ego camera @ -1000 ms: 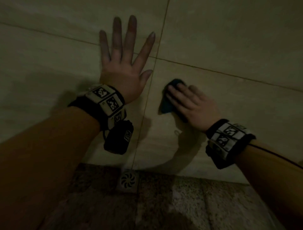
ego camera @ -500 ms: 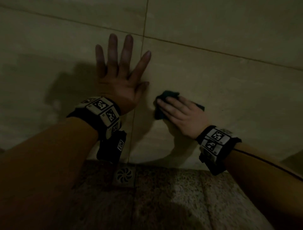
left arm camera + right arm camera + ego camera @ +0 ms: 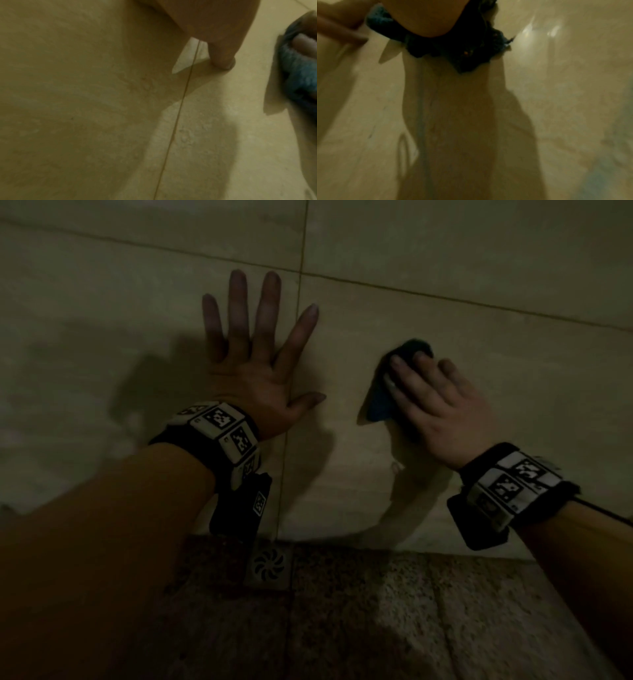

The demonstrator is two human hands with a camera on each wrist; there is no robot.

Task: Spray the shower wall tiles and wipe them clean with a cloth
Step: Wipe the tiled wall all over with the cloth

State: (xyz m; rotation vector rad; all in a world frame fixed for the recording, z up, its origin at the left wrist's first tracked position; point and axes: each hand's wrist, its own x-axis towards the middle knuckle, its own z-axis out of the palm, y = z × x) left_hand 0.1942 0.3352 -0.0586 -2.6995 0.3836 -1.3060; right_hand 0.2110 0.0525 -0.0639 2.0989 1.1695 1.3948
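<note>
The beige shower wall tiles (image 3: 479,261) fill the upper part of the head view, dim and crossed by thin grout lines. My left hand (image 3: 260,361) lies flat on the wall with its fingers spread, straddling a vertical grout line. To its right, my right hand (image 3: 431,402) presses a dark blue cloth (image 3: 378,402) against the tile with straight fingers. The cloth (image 3: 298,75) shows at the right edge of the left wrist view, and bunched under my palm as the cloth (image 3: 462,54) in the right wrist view. No spray bottle is in view.
A speckled stone floor (image 3: 411,611) meets the wall at the bottom. A square metal drain (image 3: 269,565) sits in it just below my left wrist. Wet streaks run down the tile (image 3: 436,121) under the cloth.
My right hand has slid the cloth to the right and slightly upward along the tile, away from my left hand. The left hand stays flat on the wall.
</note>
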